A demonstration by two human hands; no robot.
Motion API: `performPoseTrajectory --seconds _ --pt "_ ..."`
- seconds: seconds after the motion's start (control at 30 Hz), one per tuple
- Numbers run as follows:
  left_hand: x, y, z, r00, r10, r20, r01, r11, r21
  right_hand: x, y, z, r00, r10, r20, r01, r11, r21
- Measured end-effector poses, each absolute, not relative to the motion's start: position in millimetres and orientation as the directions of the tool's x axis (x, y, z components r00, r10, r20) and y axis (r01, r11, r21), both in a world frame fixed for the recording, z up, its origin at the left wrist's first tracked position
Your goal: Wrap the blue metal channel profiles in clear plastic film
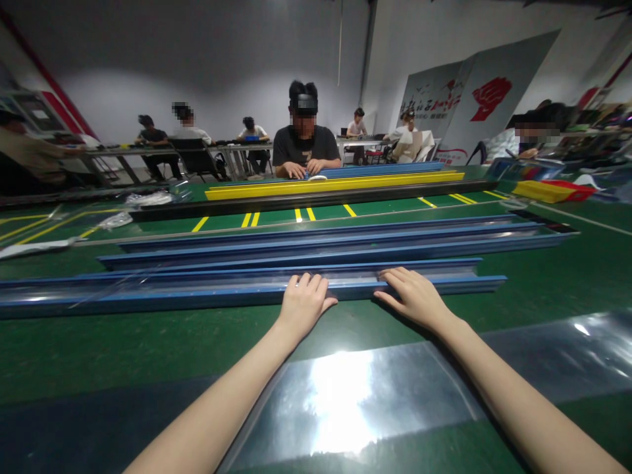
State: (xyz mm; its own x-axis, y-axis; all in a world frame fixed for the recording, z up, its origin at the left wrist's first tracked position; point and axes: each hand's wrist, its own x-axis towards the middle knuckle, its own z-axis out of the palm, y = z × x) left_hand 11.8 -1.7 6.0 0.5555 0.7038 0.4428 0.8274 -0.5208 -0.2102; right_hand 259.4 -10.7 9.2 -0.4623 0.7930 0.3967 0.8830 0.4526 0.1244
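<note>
A long blue plastic channel (172,301) lies crosswise on the green table (557,296), with clear film along its trough. My left hand (303,304) grips its near wall, fingers reaching over into the trough and thumb on the near side. Farther right, my right hand (415,297) grips the same wall, its fingers also inside. The undersides of both hands' fingers are hidden. Beneath my forearms a wide clear plastic sheet (409,382) lies flat on the table, glaring under the light.
More blue channels (345,247) lie just beyond. Farther off are a black channel (316,202) and a yellow channel (336,186). A co-worker (306,148) sits opposite, hands on the table. Yellow and red trays (548,191) stand at the right, crumpled film (116,220) at the left.
</note>
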Motion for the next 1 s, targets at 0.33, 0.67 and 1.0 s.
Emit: performPoseTrajectory --seconds 0.33,0.67,1.0 --pt "10.7 -1.0 4.7 0.552 0.694 0.462 0.826 -0.529 -0.194 257.3 -11.3 7.2 -0.461 0.787 0.410 0.880 0.464 0.100" --pt "10.8 -1.2 5.0 0.530 0.716 0.455 0.840 -0.515 -0.169 257.0 -9.9 4.4 -0.457 0.793 0.402 0.883 0.460 0.097" --pt "10.7 -1.3 6.3 0.526 0.716 0.460 0.843 -0.510 -0.170 255.9 -10.4 4.5 -0.439 0.809 0.392 0.894 0.439 0.094"
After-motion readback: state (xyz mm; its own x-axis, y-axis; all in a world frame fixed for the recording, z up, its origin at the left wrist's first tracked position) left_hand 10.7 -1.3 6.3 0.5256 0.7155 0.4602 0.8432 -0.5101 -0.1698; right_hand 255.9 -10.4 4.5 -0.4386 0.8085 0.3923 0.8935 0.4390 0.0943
